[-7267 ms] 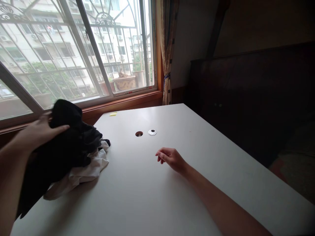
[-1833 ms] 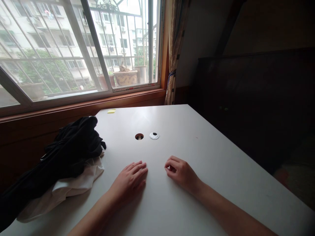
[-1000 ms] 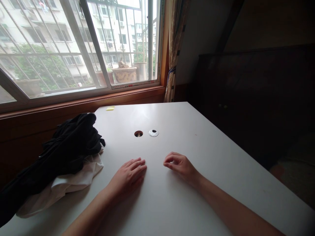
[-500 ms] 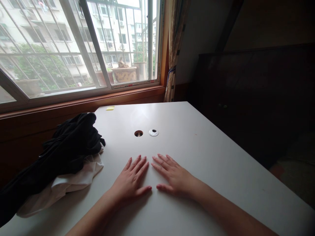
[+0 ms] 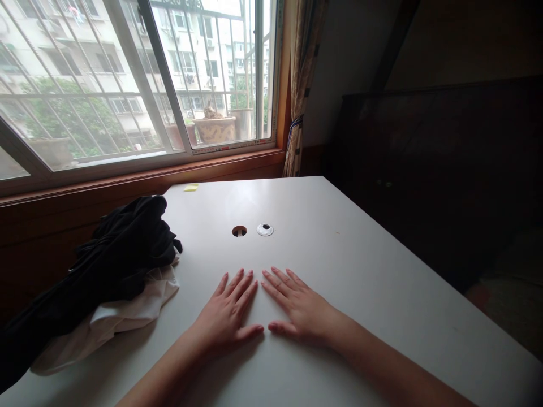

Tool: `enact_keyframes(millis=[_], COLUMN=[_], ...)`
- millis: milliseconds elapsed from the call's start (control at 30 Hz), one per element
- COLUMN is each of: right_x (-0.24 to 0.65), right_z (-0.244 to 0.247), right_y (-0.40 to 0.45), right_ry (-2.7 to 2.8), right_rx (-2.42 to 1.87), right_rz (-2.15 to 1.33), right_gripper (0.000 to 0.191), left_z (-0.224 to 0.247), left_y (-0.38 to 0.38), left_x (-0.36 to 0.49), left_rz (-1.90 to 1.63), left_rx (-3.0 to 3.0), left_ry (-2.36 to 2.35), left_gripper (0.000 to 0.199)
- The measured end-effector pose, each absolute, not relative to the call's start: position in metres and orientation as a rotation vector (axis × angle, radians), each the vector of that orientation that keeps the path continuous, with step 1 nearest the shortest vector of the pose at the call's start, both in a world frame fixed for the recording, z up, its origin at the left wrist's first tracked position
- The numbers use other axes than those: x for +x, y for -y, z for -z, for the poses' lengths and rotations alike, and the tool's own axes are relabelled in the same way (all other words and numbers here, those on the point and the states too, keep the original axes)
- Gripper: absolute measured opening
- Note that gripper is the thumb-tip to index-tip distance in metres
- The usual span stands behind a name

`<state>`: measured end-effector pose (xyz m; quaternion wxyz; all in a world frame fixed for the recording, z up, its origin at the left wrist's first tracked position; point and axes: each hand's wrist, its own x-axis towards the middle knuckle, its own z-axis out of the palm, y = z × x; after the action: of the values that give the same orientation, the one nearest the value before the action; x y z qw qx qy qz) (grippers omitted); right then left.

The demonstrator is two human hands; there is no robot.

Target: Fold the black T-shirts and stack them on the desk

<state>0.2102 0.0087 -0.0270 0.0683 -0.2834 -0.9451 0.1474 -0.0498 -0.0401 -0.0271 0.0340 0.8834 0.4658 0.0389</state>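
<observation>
My left hand (image 5: 229,311) lies palm down on the white table (image 5: 365,271), fingers stretched out and holding nothing. Beside it my right hand (image 5: 299,305) rests flat in the same way, its fingers slightly spread. The two thumbs point at each other with a narrow gap between the tips. To the left of my left hand is a heap of clothes: a crumpled black garment (image 5: 123,249) on top of a pale, whitish cloth (image 5: 127,311).
Beyond my hands are an open round hole (image 5: 239,231) in the tabletop and a round cable grommet (image 5: 265,229). A yellow sticky note (image 5: 190,187) lies at the far left edge. A barred window (image 5: 127,85), a tied curtain (image 5: 297,113) and dark furniture (image 5: 424,169) stand around the table.
The gap between my thumb tips has narrowed very slightly. Otherwise both hands keep their place, and the view has shifted only a trace.
</observation>
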Motion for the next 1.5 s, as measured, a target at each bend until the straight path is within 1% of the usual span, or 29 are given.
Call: enact_keyframes(millis=[333,400,467,567,633,767,833,900,933,1033,1067,1100,1167,1233,1367,1500], right_x=[0.210,0.211,0.213,0.217,0.220,0.221,0.222,0.222,0.222,0.222,0.222,0.222,0.222,0.222,0.222,0.222], right_z=[0.028,0.029,0.030,0.032,0.031,0.030,0.031,0.031,0.031,0.030,0.029,0.028,0.027,0.025,0.025,0.026], right_y=[-0.009,-0.011,-0.015,-0.020,-0.023,-0.025,-0.025,-0.026,-0.026,-0.026,-0.026,-0.026,-0.025,-0.025,-0.025,-0.025], right_ry=[2.806,2.753,2.632,2.392,2.274,2.150,2.139,2.140,2.141,2.143,2.143,2.142,2.139,2.137,2.132,2.125], right_rx=[-0.837,-0.834,-0.847,-0.875,-0.893,-0.915,-0.903,-0.893,-0.893,-0.905,-0.909,-0.912,-0.915,-0.907,-0.904,-0.919], right_rz=[-0.444,-0.432,-0.407,-0.399,-0.447,-0.508,-0.504,-0.501,-0.500,-0.506,-0.514,-0.525,-0.551,-0.569,-0.582,-0.615], right_gripper=[0.083,0.077,0.066,0.045,0.036,0.029,0.029,0.029,0.029,0.027,0.026,0.025,0.024,0.024,0.027,0.031], left_z=[0.032,0.033,0.032,0.022,0.007,-0.035,-0.056,-0.072,-0.078,-0.088,-0.090,-0.091,-0.092,-0.095,-0.107,-0.120], left_y=[0.039,0.037,0.034,0.028,0.026,0.029,0.034,0.037,0.038,0.035,0.034,0.033,0.031,0.032,0.034,0.034], left_x=[-0.052,-0.052,-0.055,-0.067,-0.082,-0.125,-0.151,-0.178,-0.192,-0.232,-0.242,-0.251,-0.259,-0.258,-0.230,-0.179], left_rz=[-0.169,-0.228,-0.325,-0.548,-0.749,-1.314,-1.499,-1.454,-1.377,-0.957,-0.779,-0.652,-0.526,-0.547,-0.709,-1.097], left_rx=[2.729,2.749,2.749,2.695,2.662,2.543,2.429,2.359,2.313,2.060,1.959,1.899,1.888,1.953,2.097,2.370], left_ry=[-1.423,-1.420,-1.455,-1.628,-1.783,-2.091,-2.289,-2.520,-2.648,-2.957,-2.984,-2.986,-2.973,-3.002,-3.036,-2.851], left_gripper=[0.086,0.081,0.071,0.054,0.044,0.030,0.031,0.039,0.045,0.066,0.068,0.065,0.053,0.043,0.037,0.028])
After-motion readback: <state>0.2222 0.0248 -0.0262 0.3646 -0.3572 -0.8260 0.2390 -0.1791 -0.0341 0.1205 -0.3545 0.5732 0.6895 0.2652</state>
